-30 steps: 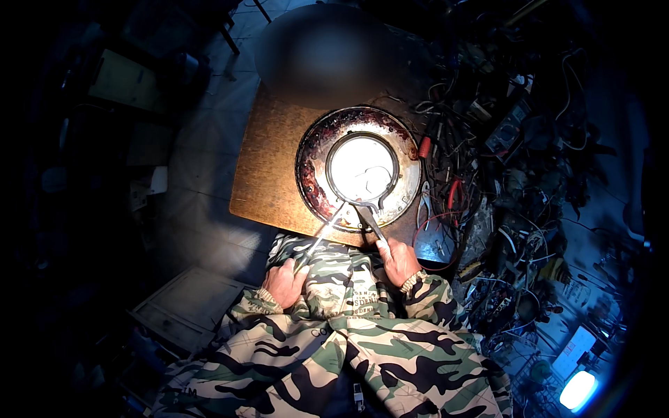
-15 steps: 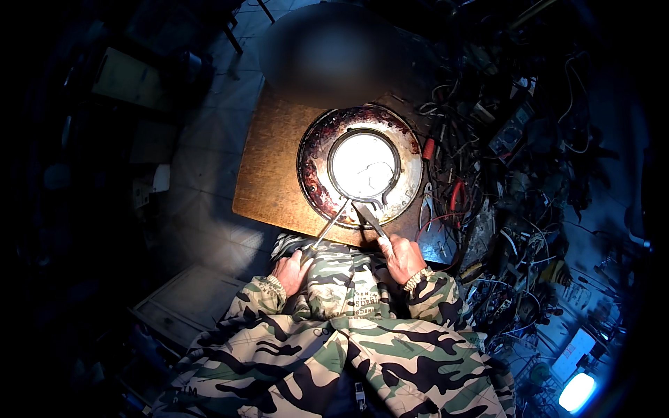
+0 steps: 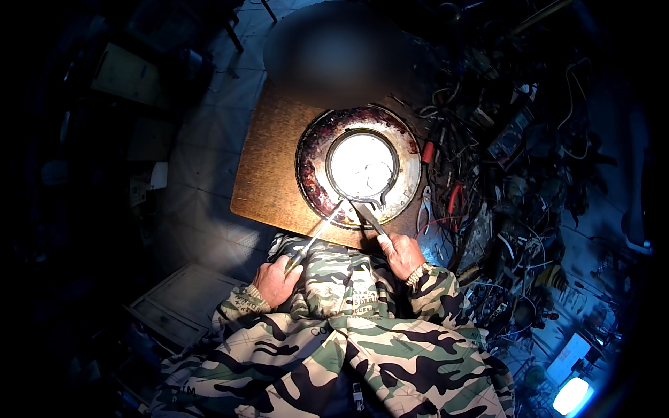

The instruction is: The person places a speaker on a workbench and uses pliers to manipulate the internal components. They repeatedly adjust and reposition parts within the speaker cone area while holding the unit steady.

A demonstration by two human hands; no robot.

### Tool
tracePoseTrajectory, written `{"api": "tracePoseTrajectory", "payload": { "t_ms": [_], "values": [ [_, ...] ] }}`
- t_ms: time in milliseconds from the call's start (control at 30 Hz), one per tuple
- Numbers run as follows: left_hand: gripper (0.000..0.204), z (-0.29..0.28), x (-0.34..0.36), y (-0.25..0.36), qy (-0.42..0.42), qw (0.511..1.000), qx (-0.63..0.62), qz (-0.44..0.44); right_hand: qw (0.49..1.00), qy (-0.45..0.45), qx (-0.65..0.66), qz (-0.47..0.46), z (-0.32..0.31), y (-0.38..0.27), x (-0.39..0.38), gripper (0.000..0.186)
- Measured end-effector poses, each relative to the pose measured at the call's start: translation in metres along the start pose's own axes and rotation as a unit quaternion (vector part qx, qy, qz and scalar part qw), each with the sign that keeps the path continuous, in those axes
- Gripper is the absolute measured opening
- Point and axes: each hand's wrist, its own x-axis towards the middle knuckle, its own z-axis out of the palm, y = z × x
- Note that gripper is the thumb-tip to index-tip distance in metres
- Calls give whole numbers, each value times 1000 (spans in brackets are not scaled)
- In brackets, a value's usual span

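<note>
A round, rust-stained metal plate [image 3: 317,184] with a bright white disc [image 3: 362,166] at its centre lies on a small wooden board table [image 3: 268,177]. My left hand [image 3: 277,281] grips a long thin metal tool [image 3: 319,230] whose tip reaches the lower rim of the disc. My right hand [image 3: 403,253] holds a second, shorter tool [image 3: 368,217] aimed at the same spot on the rim. Both hands rest near my camouflage-clad lap, just below the table's near edge.
A tangle of wires, pliers [image 3: 425,205] and red-handled tools [image 3: 454,202] is heaped right of the plate. A pale flat box [image 3: 178,306] lies on the floor at lower left. A bright lamp [image 3: 571,396] glows at lower right. Dark clutter surrounds everything.
Both hands stay on their tools at the disc's lower rim; the view has shifted slightly, and the tool tips have barely moved.
</note>
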Motion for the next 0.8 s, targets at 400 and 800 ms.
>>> {"api": "tracePoseTrajectory", "payload": {
  "t_ms": [400, 800],
  "values": [
    [38, -36, 4, 25, -38, 998, -52, 12, 1000, 16, -8, 19, 5, 1, -1, 46],
    [28, -83, 27, 52, -113, 989, -51, 78, 1000, 18, 12, -15, 4, 2, -2, 45]
  ]
}}
